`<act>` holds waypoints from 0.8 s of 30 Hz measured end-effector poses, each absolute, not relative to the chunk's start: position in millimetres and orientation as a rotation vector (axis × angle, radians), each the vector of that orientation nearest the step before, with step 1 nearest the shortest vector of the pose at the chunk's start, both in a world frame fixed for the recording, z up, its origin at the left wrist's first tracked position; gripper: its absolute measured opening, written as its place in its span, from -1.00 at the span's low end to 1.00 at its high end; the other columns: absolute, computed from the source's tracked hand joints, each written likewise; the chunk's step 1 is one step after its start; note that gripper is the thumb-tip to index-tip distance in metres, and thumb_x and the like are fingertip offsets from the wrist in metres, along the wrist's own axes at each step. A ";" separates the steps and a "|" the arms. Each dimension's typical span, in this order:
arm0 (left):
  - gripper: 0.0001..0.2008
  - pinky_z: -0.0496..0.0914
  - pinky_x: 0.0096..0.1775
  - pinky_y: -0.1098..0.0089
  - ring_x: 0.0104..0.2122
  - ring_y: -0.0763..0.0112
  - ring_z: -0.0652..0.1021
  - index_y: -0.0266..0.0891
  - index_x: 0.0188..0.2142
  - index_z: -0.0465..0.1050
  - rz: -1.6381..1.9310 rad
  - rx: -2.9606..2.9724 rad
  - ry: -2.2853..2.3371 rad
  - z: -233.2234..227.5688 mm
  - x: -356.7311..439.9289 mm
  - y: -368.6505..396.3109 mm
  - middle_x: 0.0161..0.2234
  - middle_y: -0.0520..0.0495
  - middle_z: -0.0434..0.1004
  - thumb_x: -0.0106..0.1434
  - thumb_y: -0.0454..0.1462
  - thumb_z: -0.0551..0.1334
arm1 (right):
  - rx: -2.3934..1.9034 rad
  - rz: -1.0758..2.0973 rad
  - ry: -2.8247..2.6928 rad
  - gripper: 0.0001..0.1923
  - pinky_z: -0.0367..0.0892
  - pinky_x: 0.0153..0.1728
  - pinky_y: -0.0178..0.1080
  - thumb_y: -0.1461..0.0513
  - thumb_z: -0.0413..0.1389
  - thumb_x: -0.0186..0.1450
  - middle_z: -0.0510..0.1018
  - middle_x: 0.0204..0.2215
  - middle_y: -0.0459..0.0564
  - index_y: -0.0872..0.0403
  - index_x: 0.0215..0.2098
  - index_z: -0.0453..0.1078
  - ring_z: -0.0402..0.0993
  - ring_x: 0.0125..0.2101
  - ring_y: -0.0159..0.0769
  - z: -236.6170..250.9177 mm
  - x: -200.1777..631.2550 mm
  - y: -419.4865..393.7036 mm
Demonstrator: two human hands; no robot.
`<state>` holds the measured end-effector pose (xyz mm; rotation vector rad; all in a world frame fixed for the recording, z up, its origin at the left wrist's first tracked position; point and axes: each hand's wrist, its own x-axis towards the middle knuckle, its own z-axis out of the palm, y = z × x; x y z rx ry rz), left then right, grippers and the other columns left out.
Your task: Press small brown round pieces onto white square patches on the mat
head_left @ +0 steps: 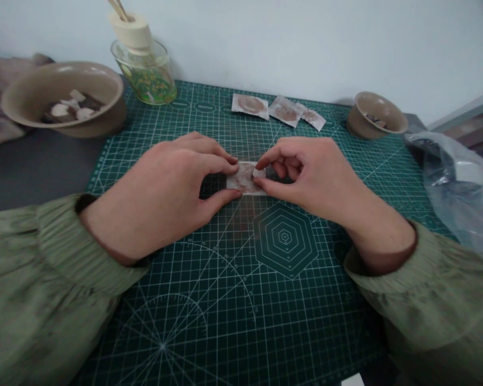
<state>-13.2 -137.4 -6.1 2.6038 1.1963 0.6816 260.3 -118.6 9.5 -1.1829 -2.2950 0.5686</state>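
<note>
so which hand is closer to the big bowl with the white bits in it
Left. The left hand lies below and right of the big bowl; the right hand is farther right.

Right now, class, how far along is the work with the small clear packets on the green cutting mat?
Done, apparently: three small clear packets with brown contents lie in a row at the green cutting mat's far edge. In hand: the left hand and right hand both pinch another small packet at the centre. Left: pale pieces remain in the large tan bowl.
</note>
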 end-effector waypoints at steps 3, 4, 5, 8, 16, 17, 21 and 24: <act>-0.58 0.56 0.37 0.04 0.23 0.00 0.74 -0.03 0.15 0.80 0.692 2.578 1.218 -7.7 -13.0 -137.0 0.21 -0.04 0.84 0.68 0.10 0.27 | -1.140 0.571 -2.315 -0.89 0.38 -0.25 -0.16 0.28 0.49 0.40 0.56 -0.42 -0.16 0.02 -0.12 0.73 0.48 -0.40 -0.29 6.7 260.6 -118.2; -0.59 0.57 0.36 0.04 0.22 0.00 0.74 -0.03 0.16 0.80 0.687 2.586 1.227 -7.6 -13.2 -136.9 0.21 -0.05 0.84 0.68 0.09 0.27 | -1.116 0.616 -2.326 -0.89 0.38 -0.26 -0.17 0.27 0.49 0.41 0.56 -0.42 -0.17 0.02 -0.10 0.74 0.46 -0.41 -0.30 6.4 261.0 -118.2; -0.60 0.58 0.34 0.03 0.22 0.01 0.74 -0.03 0.16 0.80 0.685 2.599 1.226 -7.2 -13.5 -136.9 0.21 -0.06 0.84 0.67 0.08 0.28 | -1.102 0.648 -2.334 -0.89 0.36 -0.27 -0.18 0.28 0.48 0.41 0.55 -0.43 -0.18 0.02 -0.10 0.74 0.45 -0.42 -0.32 6.4 261.5 -118.3; -0.62 0.62 0.29 0.00 0.21 0.01 0.76 -0.04 0.16 0.80 0.697 2.634 1.190 -5.5 -14.3 -136.9 0.19 -0.09 0.85 0.66 0.07 0.32 | -1.129 0.583 -2.318 -0.91 0.31 -0.28 -0.17 0.31 0.47 0.39 0.55 -0.43 -0.17 0.04 -0.14 0.73 0.47 -0.40 -0.31 7.3 261.8 -119.1; -0.62 0.65 0.24 0.00 0.19 -0.01 0.77 -0.09 0.18 0.80 0.694 2.685 1.192 -7.3 -11.4 -137.1 0.18 -0.10 0.85 0.68 0.05 0.33 | -1.104 0.724 -2.313 -0.92 0.27 -0.33 -0.18 0.24 0.46 0.42 0.56 -0.43 -0.18 0.05 -0.13 0.74 0.41 -0.44 -0.35 8.7 263.4 -118.9; -0.63 0.66 0.24 0.01 0.19 0.00 0.77 -0.08 0.18 0.80 0.690 2.694 1.187 -7.1 -11.4 -137.2 0.18 -0.09 0.85 0.67 0.04 0.34 | -1.136 0.667 -2.306 -0.93 0.26 -0.32 -0.17 0.25 0.46 0.41 0.56 -0.43 -0.17 0.05 -0.13 0.74 0.42 -0.43 -0.33 8.6 264.3 -118.6; -0.64 0.65 0.25 -0.01 0.20 -0.02 0.76 -0.09 0.19 0.80 0.675 2.681 1.204 -5.2 -12.6 -137.5 0.19 -0.10 0.85 0.67 0.02 0.34 | -1.133 0.565 -2.329 -0.91 0.32 -0.22 -0.16 0.24 0.46 0.42 0.58 -0.39 -0.14 0.03 -0.10 0.75 0.47 -0.36 -0.29 6.8 264.2 -117.5; -0.67 0.64 0.27 -0.02 0.21 -0.03 0.76 -0.06 0.15 0.81 0.692 2.631 1.207 -5.3 -12.9 -136.9 0.18 -0.08 0.85 0.65 0.03 0.38 | -1.123 0.566 -2.333 -0.93 0.31 -0.24 -0.16 0.27 0.45 0.41 0.56 -0.40 -0.15 0.03 -0.13 0.73 0.48 -0.36 -0.29 5.7 263.0 -117.3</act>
